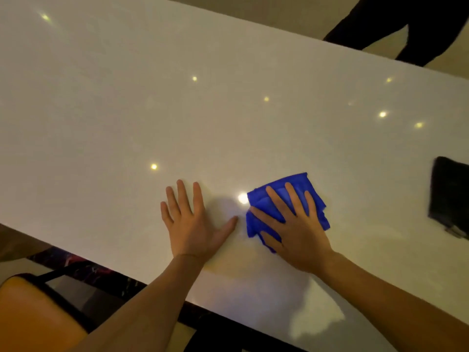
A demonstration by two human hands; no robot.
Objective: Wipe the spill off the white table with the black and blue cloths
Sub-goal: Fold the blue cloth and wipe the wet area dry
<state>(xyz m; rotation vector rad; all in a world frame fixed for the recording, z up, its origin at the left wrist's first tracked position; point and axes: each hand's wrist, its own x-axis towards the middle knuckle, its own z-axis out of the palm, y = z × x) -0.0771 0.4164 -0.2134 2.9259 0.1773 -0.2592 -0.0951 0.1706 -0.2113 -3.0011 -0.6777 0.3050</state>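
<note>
Pressing flat with fingers spread, the right hand (pixel 294 227) covers the blue cloth (pixel 304 185), its palm on the crumpled folds; this grip is fully open, pinning the cloth to the worktop (pixel 177 110) rather than closing round it. Blue edges show beyond the fingertips, at both sides of the hand and under the thumb. Just left of the cloth, the left hand (pixel 190 224) lies palm-down on the bare white surface, also fully open and holding nothing, its thumb tip close to the cloth's left edge but apart from it. Between the two hands, a bright lamp reflection sits at the cloth's upper left corner. A faint yellowish patch shows on the surface just nearer than the two wrists; whether it is the spill is not clear. Well to the right of the right hand, the black cloth (pixel 449 196) lies on the worktop at the frame edge, untouched. Nearer than the left forearm, below the worktop edge, is an orange chair seat (pixel 33 316). Beyond the far edge, up and right, stand a person's dark trouser legs (pixel 406 11).
</note>
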